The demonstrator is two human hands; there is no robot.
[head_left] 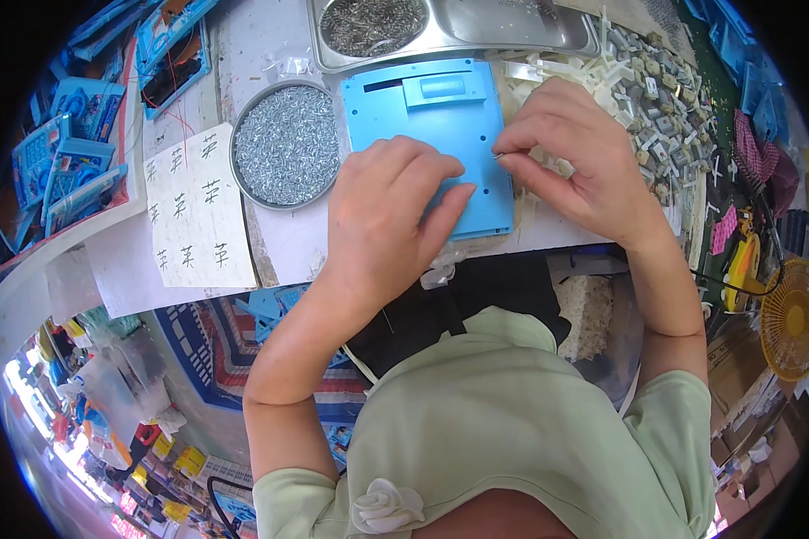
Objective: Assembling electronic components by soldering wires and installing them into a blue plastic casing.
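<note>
A flat light-blue plastic casing (463,135) lies on the table before me, with small round holes, a dark slot and a raised panel at its far end. My left hand (391,202) rests over its left side, fingers bent, thumb and index fingertips a little apart with nothing visible between them. Above the casing's right edge, my right hand (580,157) pinches a tiny metal screw (500,156) between thumb and index finger, close to a hole. A round metal dish of small silvery screws (288,144) stands left of the casing.
Behind the casing sits a steel tray (503,40) with dark small parts in one compartment. Small grey and white parts (661,108) are heaped at right. Handwritten paper (189,216) lies left, near several blue toy casings (76,166). A yellow fan (789,319) stands far right.
</note>
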